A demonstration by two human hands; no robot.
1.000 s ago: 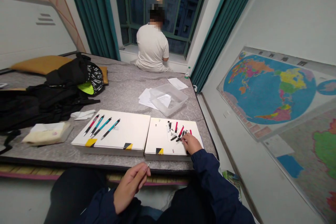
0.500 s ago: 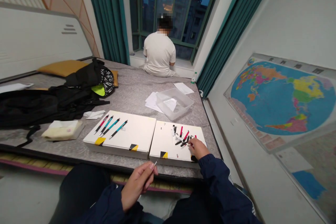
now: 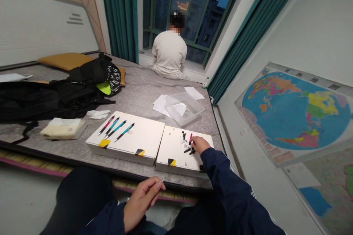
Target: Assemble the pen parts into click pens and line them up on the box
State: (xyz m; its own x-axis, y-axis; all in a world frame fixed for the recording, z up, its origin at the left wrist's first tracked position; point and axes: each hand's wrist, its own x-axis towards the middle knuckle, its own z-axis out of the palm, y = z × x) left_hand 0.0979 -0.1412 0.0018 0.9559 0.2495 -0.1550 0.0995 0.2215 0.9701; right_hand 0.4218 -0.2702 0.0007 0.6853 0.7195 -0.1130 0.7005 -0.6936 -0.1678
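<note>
My left hand (image 3: 143, 197) is low in front of the boxes, its thumb and fingers pinching a thin pen refill (image 3: 163, 179) whose tip pokes out. Over the right white box (image 3: 168, 147) reaches my right hand (image 3: 200, 144), fingertips bent down among loose pen parts. A red pen barrel (image 3: 190, 138) stands out just left of those fingertips; black grips (image 3: 187, 150) and small clear pieces lie below it. What the right fingers touch is hidden. On the left white box (image 3: 147, 128), several assembled pens (image 3: 120, 129), one red and the others blue, lie side by side.
A clear plastic bin (image 3: 187, 112) and white papers (image 3: 160, 105) lie behind the boxes. To the left are a tissue pack (image 3: 63, 129), a crumpled tissue (image 3: 97, 114) and a black backpack (image 3: 55, 99). A person in a white shirt (image 3: 169, 53) sits by the window, facing away.
My right hand has moved left and farther in over the pen parts, now beside the red barrel. The left hand keeps its pinch on the refill. The view has shifted slightly.
</note>
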